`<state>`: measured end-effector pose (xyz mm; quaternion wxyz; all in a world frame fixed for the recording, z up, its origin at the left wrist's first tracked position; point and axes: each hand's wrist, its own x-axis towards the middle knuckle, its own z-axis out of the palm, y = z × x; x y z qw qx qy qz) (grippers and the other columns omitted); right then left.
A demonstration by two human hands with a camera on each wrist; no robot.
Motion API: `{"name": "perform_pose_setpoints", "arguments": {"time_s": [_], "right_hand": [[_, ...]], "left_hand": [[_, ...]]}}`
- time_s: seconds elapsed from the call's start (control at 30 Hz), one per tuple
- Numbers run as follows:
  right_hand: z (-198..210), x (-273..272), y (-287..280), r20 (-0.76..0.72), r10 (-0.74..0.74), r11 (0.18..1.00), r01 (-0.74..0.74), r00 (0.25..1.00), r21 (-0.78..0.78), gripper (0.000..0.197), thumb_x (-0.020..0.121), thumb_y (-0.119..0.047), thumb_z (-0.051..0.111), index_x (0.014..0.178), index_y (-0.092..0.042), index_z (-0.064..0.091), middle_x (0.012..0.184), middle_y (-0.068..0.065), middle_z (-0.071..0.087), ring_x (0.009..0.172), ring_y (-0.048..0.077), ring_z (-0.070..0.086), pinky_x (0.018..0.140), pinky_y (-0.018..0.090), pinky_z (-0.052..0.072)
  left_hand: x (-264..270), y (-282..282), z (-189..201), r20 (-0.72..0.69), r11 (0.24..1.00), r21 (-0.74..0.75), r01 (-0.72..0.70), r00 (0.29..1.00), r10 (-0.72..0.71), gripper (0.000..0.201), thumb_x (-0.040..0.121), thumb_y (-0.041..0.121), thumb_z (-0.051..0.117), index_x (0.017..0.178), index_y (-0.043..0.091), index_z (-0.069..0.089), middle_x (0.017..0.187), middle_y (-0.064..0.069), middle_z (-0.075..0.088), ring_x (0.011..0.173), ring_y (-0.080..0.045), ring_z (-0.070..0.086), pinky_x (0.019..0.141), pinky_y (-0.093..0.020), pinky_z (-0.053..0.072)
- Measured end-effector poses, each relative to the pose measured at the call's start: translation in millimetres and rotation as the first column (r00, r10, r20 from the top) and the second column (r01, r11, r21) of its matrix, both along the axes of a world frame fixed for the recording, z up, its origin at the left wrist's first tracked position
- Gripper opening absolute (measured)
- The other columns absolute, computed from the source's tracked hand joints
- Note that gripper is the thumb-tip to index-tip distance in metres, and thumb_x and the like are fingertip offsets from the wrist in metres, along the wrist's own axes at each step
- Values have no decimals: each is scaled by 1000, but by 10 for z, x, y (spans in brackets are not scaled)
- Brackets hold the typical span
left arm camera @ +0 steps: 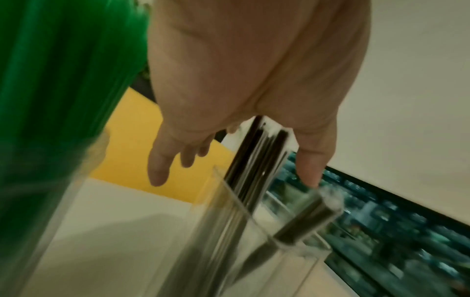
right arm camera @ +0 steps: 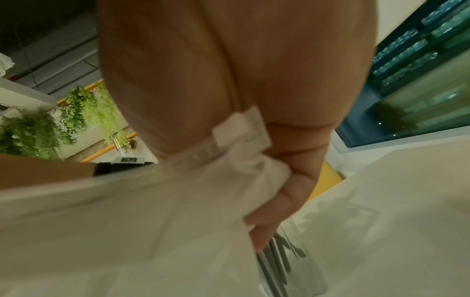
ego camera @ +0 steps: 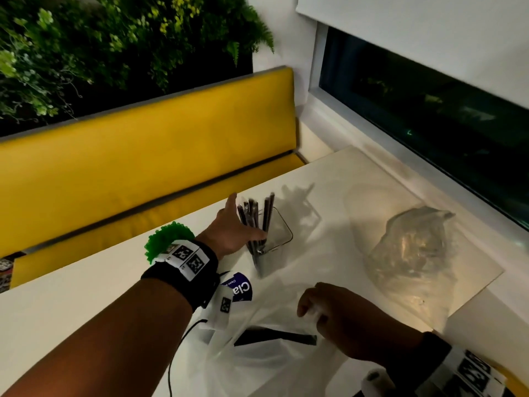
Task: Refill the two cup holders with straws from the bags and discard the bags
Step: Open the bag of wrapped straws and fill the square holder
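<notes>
A clear square holder [ego camera: 273, 243] stands mid-table with several black straws [ego camera: 254, 222] leaning in it. My left hand [ego camera: 247, 216] is beside their tops with fingers straight and spread. In the left wrist view the black straws [left arm camera: 264, 152] pass between thumb and fingers of my left hand [left arm camera: 234, 176], and none of them is gripped. A second holder full of green straws [ego camera: 169, 239] stands behind my left wrist. My right hand [ego camera: 310, 308] pinches the zip edge of a clear bag [ego camera: 257, 365], which has a few black straws [ego camera: 274, 338] lying inside.
An empty crumpled clear bag [ego camera: 415, 253] lies on the table [ego camera: 86, 296] at the right, near the window sill. A blue label [ego camera: 242, 287] shows under my left wrist. A yellow bench [ego camera: 143, 156] runs along the far table edge, with plants above it.
</notes>
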<state>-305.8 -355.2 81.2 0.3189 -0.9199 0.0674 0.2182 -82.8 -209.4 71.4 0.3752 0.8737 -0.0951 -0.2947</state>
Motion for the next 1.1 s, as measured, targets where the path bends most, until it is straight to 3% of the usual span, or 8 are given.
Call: {"name": "perform_pose_setpoints", "arguments": {"time_s": [0.1,0.17,0.3,0.4,0.53,0.6,0.83,1.1], "right_hand": [[-8,54,-2,28,-22,999,23,999,-24,33,86,-15,54,106,-40,60,107,-16,55,102,8,52,85,19,42],[6,85,10,54,-36,999,37,998,-29,32,87,-18,57,109,-41,59,105,-17,54,99,6,52,80,15,39],[-2,137,67,157,-53,998,58,986,-30,39,87,-19,59,120,-40,57,102,-21,49,92,-2,48,73,7,35],[-40,190,130,224,-26,1000,23,974,13,47,86,-10,56,124,-37,57,106,-20,51,92,-7,47,75,1,35],[-47,209,243,195,5,993,-27,981,111,48,86,-4,51,116,-40,62,114,-19,60,102,-3,55,84,5,39],[-9,194,294,203,11,989,-40,979,141,42,88,-6,50,101,-43,62,104,-21,58,98,-2,55,79,7,42],[73,131,379,268,62,986,-100,961,132,35,81,-2,50,73,-34,62,93,-16,50,86,6,55,70,19,47],[55,92,342,268,55,998,-46,962,-38,34,89,-10,45,89,-37,66,101,-19,47,91,6,55,74,12,45]], "left_hand": [[-136,100,481,220,988,134,81,969,-109,120,77,33,81,156,29,-8,164,-7,11,146,-26,28,102,-34,37],[-308,241,843,416,973,170,156,884,-214,95,81,40,75,154,35,14,154,0,35,132,-17,46,97,-30,43],[-954,505,1179,427,842,235,485,727,-537,16,93,41,52,107,39,61,95,19,64,84,5,58,72,-14,46],[-1397,540,646,124,646,322,692,646,-753,26,100,33,42,115,33,63,113,13,65,101,-4,59,94,-27,49],[-1504,495,-154,120,730,368,576,749,-652,22,98,26,52,107,27,72,115,3,70,104,-12,62,100,-33,47],[-1543,420,-299,33,645,446,621,708,-705,28,100,31,44,119,25,63,126,0,61,116,-19,54,108,-36,37],[-1462,327,-503,-242,495,453,742,636,-732,23,99,23,45,116,12,55,120,-17,62,111,-34,58,96,-40,42],[-1491,348,-581,-106,480,511,713,607,-788,33,102,35,39,121,14,56,121,-12,62,113,-35,57,100,-42,44]]}}
